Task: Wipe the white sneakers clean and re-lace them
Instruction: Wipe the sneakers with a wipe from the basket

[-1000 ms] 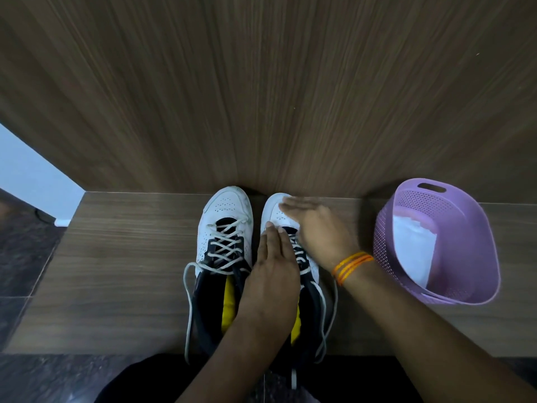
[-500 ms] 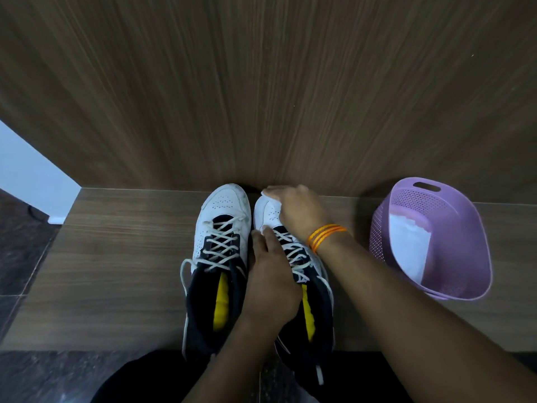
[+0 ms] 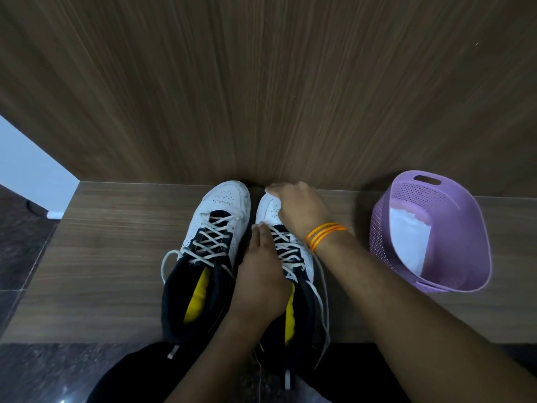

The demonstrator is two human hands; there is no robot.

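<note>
Two white sneakers with black collars, yellow insoles and white laces stand side by side on a wooden ledge, toes against the wood panel. The left sneaker (image 3: 216,228) is untouched and its loose lace ends hang out to the left. My left hand (image 3: 261,274) lies along the inner side and laces of the right sneaker (image 3: 268,212), holding it. My right hand (image 3: 299,206) covers that sneaker's toe cap, fingers curled over the tip. I cannot tell if a cloth is under the palm.
A purple perforated basket (image 3: 470,228) stands on the wooden ledge (image 3: 116,257) to the right, with a white cloth (image 3: 406,242) inside. A tall wood panel (image 3: 261,97) rises behind the shoes. Dark stone floor (image 3: 23,257) lies left and in front.
My right hand went from lying flat across the toe to curling over the toe tip. My left hand slid slightly back along the right sneaker's laces.
</note>
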